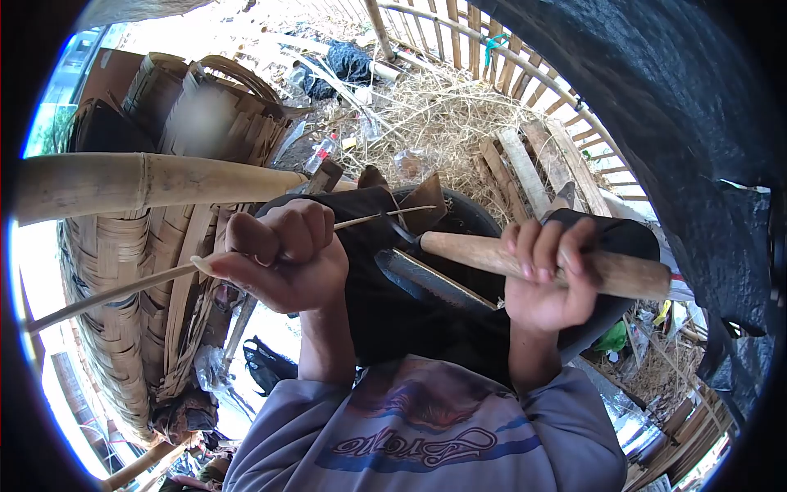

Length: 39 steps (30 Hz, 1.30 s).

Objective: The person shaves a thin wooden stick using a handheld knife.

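My left hand [287, 254] is closed around a thin bamboo stick [123, 293], which runs out to the left and ends in a pointed tip on the right. My right hand [549, 271] grips the thick wooden handle of a knife-like tool [467, 249]. Dark, curved metal leaves the handle's left end and meets or crosses the stick near its tip; the blade's full shape cannot be made out. Under both hands are my legs in black cloth [377, 316]. A dark, flat bar with a pale edge [434, 279] lies between them.
A thick bamboo pole [90, 187] juts in from the left above woven bamboo baskets [115, 328]. Ahead lie dry straw [451, 115], a plastic bottle [321, 153] and wooden slats [525, 168]. A bamboo fence [525, 57] and black plastic sheeting [656, 107] stand to the right.
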Each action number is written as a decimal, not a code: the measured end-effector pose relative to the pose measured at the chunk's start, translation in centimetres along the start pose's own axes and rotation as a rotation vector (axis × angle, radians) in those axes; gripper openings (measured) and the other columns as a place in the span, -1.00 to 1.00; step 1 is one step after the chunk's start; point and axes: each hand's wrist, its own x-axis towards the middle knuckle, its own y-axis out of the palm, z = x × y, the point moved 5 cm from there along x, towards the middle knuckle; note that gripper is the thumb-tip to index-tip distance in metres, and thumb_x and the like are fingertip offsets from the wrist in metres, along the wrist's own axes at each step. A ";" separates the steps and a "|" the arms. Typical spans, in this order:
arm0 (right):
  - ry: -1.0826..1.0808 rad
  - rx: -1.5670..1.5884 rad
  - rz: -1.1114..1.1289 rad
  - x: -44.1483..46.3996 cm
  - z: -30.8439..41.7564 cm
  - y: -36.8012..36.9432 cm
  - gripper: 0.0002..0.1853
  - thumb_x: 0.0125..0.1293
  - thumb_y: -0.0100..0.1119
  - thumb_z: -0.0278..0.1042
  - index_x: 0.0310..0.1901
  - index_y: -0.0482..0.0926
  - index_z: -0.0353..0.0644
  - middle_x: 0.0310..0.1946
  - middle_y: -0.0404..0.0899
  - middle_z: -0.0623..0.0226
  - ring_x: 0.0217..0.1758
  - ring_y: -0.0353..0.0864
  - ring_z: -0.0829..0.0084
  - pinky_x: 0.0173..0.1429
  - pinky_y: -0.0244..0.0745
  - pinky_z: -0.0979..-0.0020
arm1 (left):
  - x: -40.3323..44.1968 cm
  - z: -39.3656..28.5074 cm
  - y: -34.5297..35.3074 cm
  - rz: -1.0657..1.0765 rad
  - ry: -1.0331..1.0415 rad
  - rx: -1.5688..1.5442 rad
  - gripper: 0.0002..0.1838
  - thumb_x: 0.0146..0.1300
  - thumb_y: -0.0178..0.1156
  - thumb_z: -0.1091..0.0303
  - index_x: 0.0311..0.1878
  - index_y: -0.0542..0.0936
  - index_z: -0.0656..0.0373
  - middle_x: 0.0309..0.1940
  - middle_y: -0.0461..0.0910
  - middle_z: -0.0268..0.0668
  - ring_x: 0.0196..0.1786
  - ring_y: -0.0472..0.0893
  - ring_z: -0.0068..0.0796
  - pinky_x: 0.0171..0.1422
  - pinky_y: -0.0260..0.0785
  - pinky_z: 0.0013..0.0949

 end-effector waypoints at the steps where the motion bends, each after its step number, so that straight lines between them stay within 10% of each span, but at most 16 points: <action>1: 0.027 -0.052 -0.030 -0.1 -0.9 -0.9 -0.88 0.24 -0.04 -0.36 -0.37 0.23 -0.10 -0.66 0.19 0.44 -0.57 0.17 0.53 -0.29 0.16 0.34 | 0.0 0.0 -0.1 0.006 0.002 0.011 -0.49 0.40 -0.32 -0.20 -0.56 0.02 -0.06 -0.81 -0.09 -0.53 -0.71 -0.20 -0.68 -0.64 -0.35 -0.46; 8: -0.114 0.112 0.063 -0.6 1.0 0.8 -0.89 0.29 -0.04 -0.37 -0.35 0.25 -0.08 -0.64 0.20 0.45 -0.56 0.21 0.55 -0.30 0.19 0.42 | 0.0 0.3 0.8 0.102 0.004 -0.120 -0.46 0.38 -0.39 -0.23 -0.56 0.05 -0.01 -0.82 -0.06 -0.51 -0.77 -0.14 -0.68 -0.70 -0.33 -0.48; 12: 0.128 -0.470 -0.033 -0.6 -4.9 -2.1 -0.84 0.20 0.10 -0.38 -0.40 0.30 -0.13 -0.66 0.21 0.45 -0.60 0.21 0.53 -0.38 0.16 0.46 | 0.0 0.6 1.5 0.082 -0.007 -0.111 -0.46 0.39 -0.39 -0.22 -0.56 0.05 -0.01 -0.82 -0.07 -0.52 -0.78 -0.13 -0.69 -0.72 -0.32 -0.50; 18: -0.097 -0.028 0.132 -0.6 0.0 0.8 -0.81 0.21 0.05 -0.27 -0.40 0.25 -0.08 -0.68 0.22 0.45 -0.60 0.21 0.54 -0.28 0.16 0.37 | 0.0 0.6 1.5 0.110 -0.033 -0.090 -0.50 0.40 -0.33 -0.20 -0.56 0.05 -0.07 -0.81 -0.08 -0.54 -0.73 -0.17 -0.69 -0.66 -0.32 -0.50; 24: 0.172 -0.504 -0.160 -2.4 -10.1 -7.9 -0.80 0.12 0.16 -0.39 -0.39 0.30 -0.15 -0.56 0.33 0.39 -0.50 0.31 0.52 -0.33 0.22 0.49 | 0.0 0.5 1.4 0.123 -0.035 -0.102 -0.49 0.40 -0.34 -0.20 -0.55 0.04 -0.06 -0.81 -0.08 -0.54 -0.73 -0.18 -0.70 -0.66 -0.34 -0.49; 30: -0.057 -0.031 0.134 0.0 -4.0 -2.0 -0.84 0.16 0.00 -0.33 -0.45 0.25 -0.12 -0.70 0.21 0.44 -0.61 0.17 0.54 -0.33 0.17 0.39 | 0.0 0.3 0.5 0.049 0.025 -0.138 -0.46 0.38 -0.34 -0.22 -0.57 0.05 -0.01 -0.83 -0.06 -0.53 -0.77 -0.14 -0.70 -0.71 -0.32 -0.51; 34: 0.231 -0.514 -0.176 -2.5 -12.6 -9.9 -0.88 0.12 0.07 -0.55 -0.45 0.32 -0.17 -0.58 0.38 0.37 -0.55 0.30 0.59 -0.38 0.25 0.53 | 0.0 0.3 0.7 0.045 -0.004 -0.064 -0.47 0.39 -0.35 -0.21 -0.57 0.04 -0.04 -0.82 -0.08 -0.54 -0.75 -0.17 -0.70 -0.68 -0.33 -0.50; 39: 0.099 -0.115 -0.064 -0.7 -9.5 -7.2 -0.84 0.15 0.10 -0.57 -0.45 0.30 -0.19 -0.58 0.35 0.37 -0.51 0.36 0.55 -0.36 0.28 0.48 | -0.4 -0.2 0.5 0.057 -0.013 -0.034 -0.49 0.40 -0.35 -0.20 -0.57 0.03 -0.07 -0.83 -0.10 -0.54 -0.73 -0.19 -0.70 -0.65 -0.35 -0.49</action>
